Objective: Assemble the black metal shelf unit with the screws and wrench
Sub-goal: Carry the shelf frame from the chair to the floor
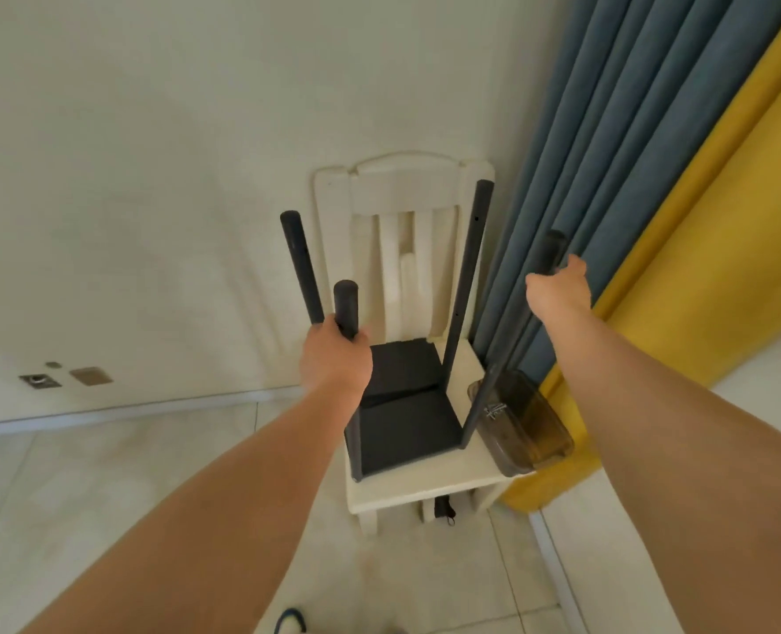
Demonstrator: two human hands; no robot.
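Both hands grip upright posts of the black shelf unit (pixel 404 404): left hand (pixel 336 359) wraps the near-left post, right hand (pixel 558 288) seemingly clasps the blurred near-right one. It stands on a white chair (pixel 425 489), beside a clear tray (pixel 523 427).

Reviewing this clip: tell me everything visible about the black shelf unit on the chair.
The black shelf unit looks like matte dark metal: four round posts rising from flat square panels, two of which show, one just above the other. Small holes dot the posts. It stands on the seat of a cream chair, beside a brownish clear tray. The left hand grips the near left post; the right hand grips the near right one.
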